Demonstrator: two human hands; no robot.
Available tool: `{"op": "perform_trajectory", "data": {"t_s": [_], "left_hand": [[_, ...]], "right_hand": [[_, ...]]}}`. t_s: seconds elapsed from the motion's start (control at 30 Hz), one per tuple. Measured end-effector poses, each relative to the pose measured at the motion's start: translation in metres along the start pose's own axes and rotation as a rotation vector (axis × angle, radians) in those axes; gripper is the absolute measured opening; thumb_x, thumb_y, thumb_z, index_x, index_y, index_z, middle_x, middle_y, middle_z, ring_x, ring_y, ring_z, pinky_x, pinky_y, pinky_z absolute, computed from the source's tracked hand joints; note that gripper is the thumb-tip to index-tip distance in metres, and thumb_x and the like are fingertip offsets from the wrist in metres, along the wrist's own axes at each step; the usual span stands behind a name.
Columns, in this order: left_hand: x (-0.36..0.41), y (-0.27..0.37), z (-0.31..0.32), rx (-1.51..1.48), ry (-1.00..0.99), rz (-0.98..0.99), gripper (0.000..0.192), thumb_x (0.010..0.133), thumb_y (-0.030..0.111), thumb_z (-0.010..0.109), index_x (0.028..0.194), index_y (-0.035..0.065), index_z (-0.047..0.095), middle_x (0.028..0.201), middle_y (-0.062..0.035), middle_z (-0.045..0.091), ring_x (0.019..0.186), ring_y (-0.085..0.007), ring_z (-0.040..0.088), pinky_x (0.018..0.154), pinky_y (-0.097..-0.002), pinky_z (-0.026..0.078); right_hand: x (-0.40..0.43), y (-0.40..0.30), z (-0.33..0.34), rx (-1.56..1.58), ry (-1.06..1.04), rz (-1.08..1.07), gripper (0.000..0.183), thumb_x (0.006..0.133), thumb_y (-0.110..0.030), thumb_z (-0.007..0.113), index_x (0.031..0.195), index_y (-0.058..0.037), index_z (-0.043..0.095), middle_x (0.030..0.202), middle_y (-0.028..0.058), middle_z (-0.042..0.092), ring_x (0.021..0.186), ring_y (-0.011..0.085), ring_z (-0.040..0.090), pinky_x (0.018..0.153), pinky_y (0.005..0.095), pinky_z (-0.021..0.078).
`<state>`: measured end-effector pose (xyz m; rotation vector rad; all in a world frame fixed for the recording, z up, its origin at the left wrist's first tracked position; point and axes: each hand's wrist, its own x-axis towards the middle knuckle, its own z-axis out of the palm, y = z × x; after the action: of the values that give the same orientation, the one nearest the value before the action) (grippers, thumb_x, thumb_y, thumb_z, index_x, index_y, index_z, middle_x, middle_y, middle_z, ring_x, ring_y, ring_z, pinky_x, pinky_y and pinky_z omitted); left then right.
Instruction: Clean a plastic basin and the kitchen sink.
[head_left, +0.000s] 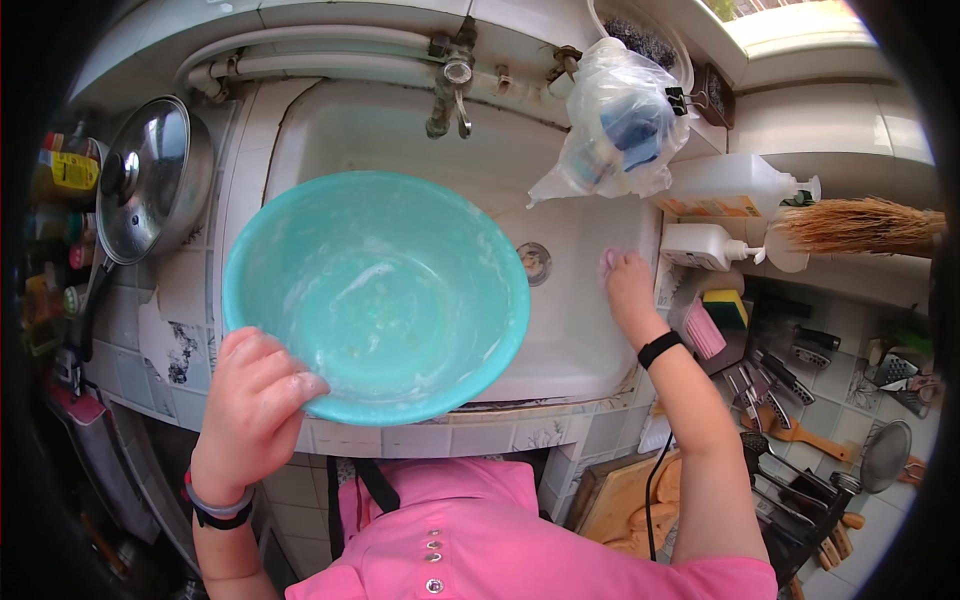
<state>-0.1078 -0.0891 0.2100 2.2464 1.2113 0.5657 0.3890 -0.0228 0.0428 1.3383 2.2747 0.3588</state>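
Observation:
My left hand (259, 405) grips the near left rim of a turquoise plastic basin (390, 300), which is tilted over the left part of a white ceramic sink (574, 337). Streaks of suds cling to the basin's inner wall. At the sink's right side, my right hand (630, 289) holds a small pink cloth or sponge (611, 260) against the inner wall. The round metal drain (534, 264) shows between the basin and my right hand. Above the sink's back edge is a metal faucet (454, 82); no water is seen running from it.
A clear plastic bag (619, 124) hangs over the sink's back right. Pump bottles (705, 247), a straw brush (862, 225) and a green-yellow sponge (725, 309) are at the right, with knives and utensils nearer me. A lidded pan (150, 184) stands at the left beside several bottles.

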Motion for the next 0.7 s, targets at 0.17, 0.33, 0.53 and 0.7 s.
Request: {"op": "perform_trajectory", "data": {"t_s": [0.17,0.33,0.53,0.7], "left_hand": [[0.001,-0.005,0.002,0.005,-0.012,0.0,0.025,0.056,-0.004,0.057,0.078,0.0087,0.058,0.073,-0.0028,0.053,0.074,-0.0245,0.05,0.072,-0.0378,0.038],[-0.004,0.0,0.007,0.032,-0.013,-0.024,0.023,0.056,-0.003,0.059,0.077,0.0084,0.057,0.073,-0.0025,0.055,0.074,-0.0246,0.05,0.074,-0.0375,0.038],[-0.001,0.009,-0.002,0.112,0.009,-0.057,0.024,0.056,-0.002,0.058,0.077,0.009,0.058,0.074,-0.0019,0.057,0.073,-0.0241,0.05,0.072,-0.0375,0.038],[0.003,0.017,-0.005,0.116,0.03,-0.069,0.023,0.056,-0.002,0.058,0.077,0.0081,0.058,0.074,-0.0024,0.058,0.073,-0.0243,0.05,0.072,-0.0373,0.038]], "right_hand": [[0.006,-0.036,0.04,0.042,-0.36,0.12,0.019,0.084,-0.012,0.053,0.099,-0.0022,0.058,0.093,0.0094,0.058,0.081,0.0281,0.057,0.078,0.0394,0.0467],[0.102,-0.04,0.1,0.242,-0.052,0.386,0.027,0.081,-0.012,0.057,0.106,-0.0039,0.058,0.11,0.013,0.054,0.104,0.0268,0.052,0.076,0.0367,0.0507],[0.171,-0.072,0.077,1.499,0.002,0.786,0.033,0.083,-0.019,0.062,0.113,-0.0089,0.052,0.104,0.0123,0.057,0.092,0.0226,0.057,0.07,0.0373,0.0515],[0.18,-0.076,0.024,2.764,0.384,0.885,0.027,0.087,-0.023,0.06,0.109,-0.0087,0.053,0.09,0.0066,0.06,0.081,0.0161,0.06,0.068,0.0307,0.0513]]}}
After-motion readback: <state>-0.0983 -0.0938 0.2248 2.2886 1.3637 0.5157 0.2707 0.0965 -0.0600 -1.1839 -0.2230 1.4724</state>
